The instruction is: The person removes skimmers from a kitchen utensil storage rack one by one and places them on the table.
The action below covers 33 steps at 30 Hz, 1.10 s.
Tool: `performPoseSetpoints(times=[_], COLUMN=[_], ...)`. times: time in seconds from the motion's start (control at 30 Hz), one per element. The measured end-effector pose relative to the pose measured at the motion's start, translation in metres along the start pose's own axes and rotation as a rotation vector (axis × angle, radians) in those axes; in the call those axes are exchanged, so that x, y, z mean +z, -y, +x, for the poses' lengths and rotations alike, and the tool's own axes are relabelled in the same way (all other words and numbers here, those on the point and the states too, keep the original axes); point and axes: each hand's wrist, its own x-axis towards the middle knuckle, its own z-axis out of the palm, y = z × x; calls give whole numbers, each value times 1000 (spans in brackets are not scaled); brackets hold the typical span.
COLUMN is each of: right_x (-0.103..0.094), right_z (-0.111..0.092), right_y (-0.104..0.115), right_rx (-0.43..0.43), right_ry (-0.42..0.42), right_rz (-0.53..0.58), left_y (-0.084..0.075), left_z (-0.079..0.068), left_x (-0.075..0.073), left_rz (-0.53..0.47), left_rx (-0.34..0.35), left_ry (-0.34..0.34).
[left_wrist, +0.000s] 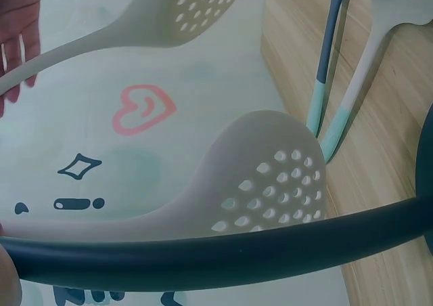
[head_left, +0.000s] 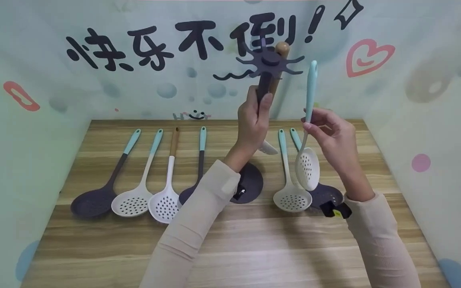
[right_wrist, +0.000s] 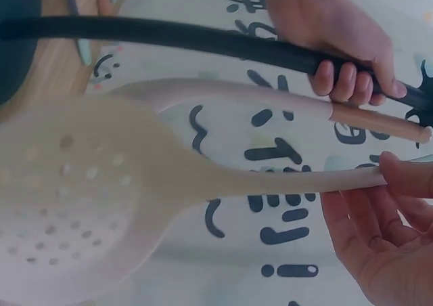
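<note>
My left hand grips the dark pole of a utensil stand, just under its many-armed hook top. The stand's round base shows below my forearm. A white skimmer with a wooden handle hangs along the pole; whether my left fingers touch it I cannot tell. Its perforated head appears in the left wrist view. Right of the stand, my right hand pinches a white skimmer low on its mint handle, holding it upright, head down, apart from the hooks.
Left on the wooden table lie a dark mint-handled utensil, a white skimmer, a wooden-handled skimmer and another dark utensil, partly hidden by my sleeve. On the right lie a white skimmer and a dark skimmer.
</note>
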Motion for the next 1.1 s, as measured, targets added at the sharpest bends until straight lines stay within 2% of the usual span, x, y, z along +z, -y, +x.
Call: performPoseSetpoints(times=[0.27,0.47,0.9,1.1], right_x=[-21,-39,-69,-79], right_z=[-5,-7,-6,-9], right_y=[-17,-30,-60,-75], right_rx=[52,126,289,328], right_ry=[-69,-124,-306,-336], right_rz=[-27,-35,86,173], left_y=[0,1,2,2], left_z=[0,1,1,1], left_x=[0,1,1,2], left_rz=[-23,14,15,6], left_rx=[-1,31,44,48], left_ry=[-4,-34,-29,-28])
